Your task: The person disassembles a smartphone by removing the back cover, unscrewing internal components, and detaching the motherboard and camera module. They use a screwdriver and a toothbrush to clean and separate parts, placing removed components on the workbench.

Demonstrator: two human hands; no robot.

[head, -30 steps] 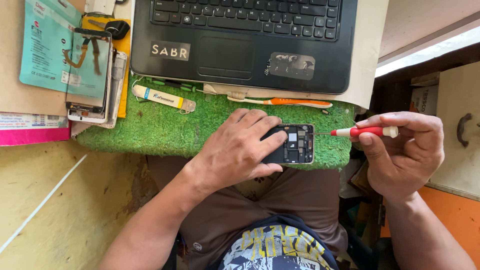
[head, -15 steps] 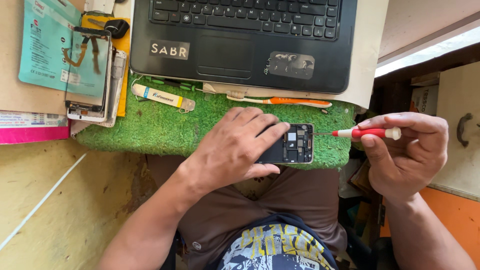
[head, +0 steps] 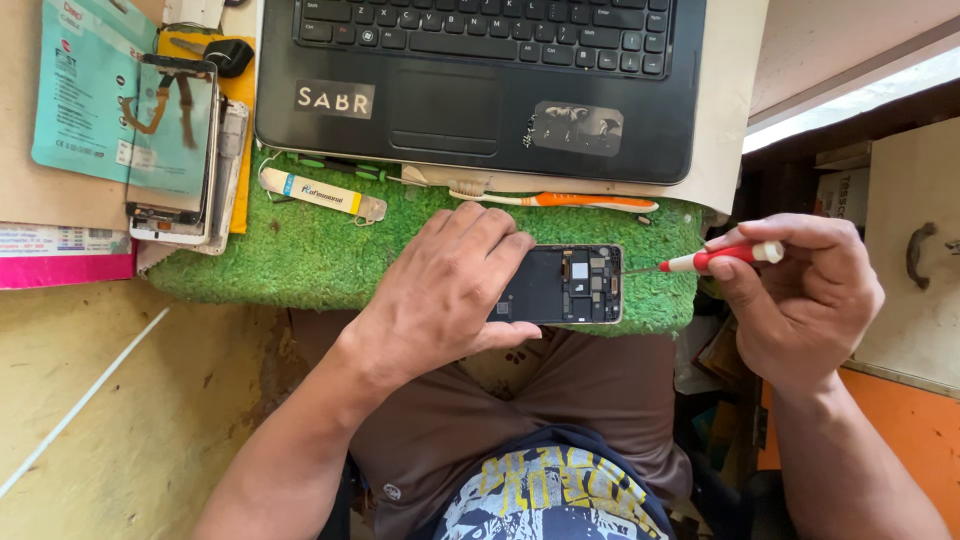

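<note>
My left hand (head: 445,290) lies over the left half of an opened phone (head: 575,284) with its back cover off, pressing it onto a green artificial-grass mat (head: 300,255). The phone's circuit board shows on its right side. My right hand (head: 800,300) grips a small red-and-white screwdriver (head: 715,258), whose metal tip points left and reaches the phone's right edge.
A black laptop (head: 480,75) sits behind the mat. An orange toothbrush (head: 560,200) and a white pry tool (head: 320,192) lie on the grass. At the left lie a detached phone screen (head: 175,150) and a teal package (head: 75,95). A cupboard (head: 910,250) stands at the right.
My right hand has brought the screwdriver left until its tip meets the phone's right edge. My left hand has slid slightly left, uncovering more of the phone.
</note>
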